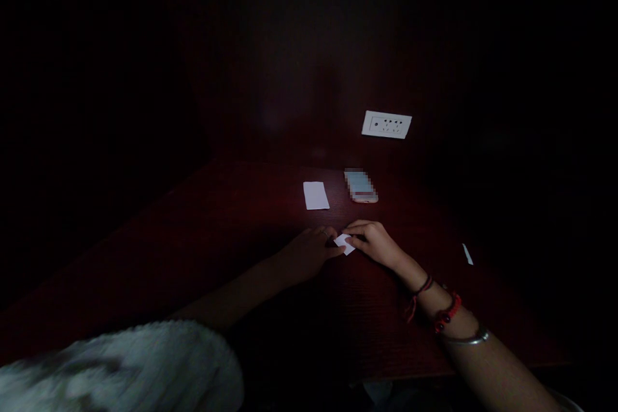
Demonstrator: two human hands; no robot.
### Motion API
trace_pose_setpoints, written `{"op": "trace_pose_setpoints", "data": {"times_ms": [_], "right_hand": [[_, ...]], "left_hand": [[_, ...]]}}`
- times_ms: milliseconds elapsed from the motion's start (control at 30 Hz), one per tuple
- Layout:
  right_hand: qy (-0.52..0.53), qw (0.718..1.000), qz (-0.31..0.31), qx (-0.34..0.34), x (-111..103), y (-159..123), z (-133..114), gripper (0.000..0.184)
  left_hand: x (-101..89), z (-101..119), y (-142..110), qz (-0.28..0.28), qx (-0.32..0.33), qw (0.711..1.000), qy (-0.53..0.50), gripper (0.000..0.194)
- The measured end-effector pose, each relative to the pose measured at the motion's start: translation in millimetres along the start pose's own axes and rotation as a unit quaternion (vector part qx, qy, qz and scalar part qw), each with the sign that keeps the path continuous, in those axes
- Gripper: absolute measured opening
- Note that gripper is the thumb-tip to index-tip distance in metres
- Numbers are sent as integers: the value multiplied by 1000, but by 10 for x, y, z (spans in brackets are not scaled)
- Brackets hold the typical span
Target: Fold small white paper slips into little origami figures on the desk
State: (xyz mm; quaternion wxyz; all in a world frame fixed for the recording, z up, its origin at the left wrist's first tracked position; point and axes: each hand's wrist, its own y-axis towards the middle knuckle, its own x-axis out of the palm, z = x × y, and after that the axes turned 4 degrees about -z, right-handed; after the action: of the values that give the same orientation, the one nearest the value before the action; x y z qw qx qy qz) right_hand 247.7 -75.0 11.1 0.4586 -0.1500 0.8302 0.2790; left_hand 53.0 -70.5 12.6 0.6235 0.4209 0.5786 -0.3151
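Observation:
A small folded-looking piece of white paper (344, 241) lies on the dark red tabletop between my hands. My left hand (311, 252), wearing a ring, grips its left side, with the thumb along the near edge. From the right, my right hand (375, 243) holds the other side, its thumb and fingertips on the paper. Both hands are closed at the fingertips, and part of the paper is hidden under them. Just beyond my hands lies a larger white sheet of paper (316, 196).
A phone (361, 186) with a lit screen lies right of the larger sheet. A white socket panel (387, 125) is on the wall behind. Near the right side is a thin white strip (467, 254). The surroundings are very dark.

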Motion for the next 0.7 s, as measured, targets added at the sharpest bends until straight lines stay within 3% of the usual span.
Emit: {"op": "trace_pose_setpoints", "data": {"times_ms": [200, 500, 700], "right_hand": [[-8, 1000, 6, -10, 1, -5, 15, 21], [18, 997, 52, 62, 42, 2, 8, 14], [32, 998, 37, 25, 36, -25, 24, 14]], "left_hand": [[51, -52, -1, 4, -8, 999, -50, 31], [6, -37, -17, -14, 21, 1000, -12, 40], [46, -53, -17, -6, 14, 1000, 0, 43]]}}
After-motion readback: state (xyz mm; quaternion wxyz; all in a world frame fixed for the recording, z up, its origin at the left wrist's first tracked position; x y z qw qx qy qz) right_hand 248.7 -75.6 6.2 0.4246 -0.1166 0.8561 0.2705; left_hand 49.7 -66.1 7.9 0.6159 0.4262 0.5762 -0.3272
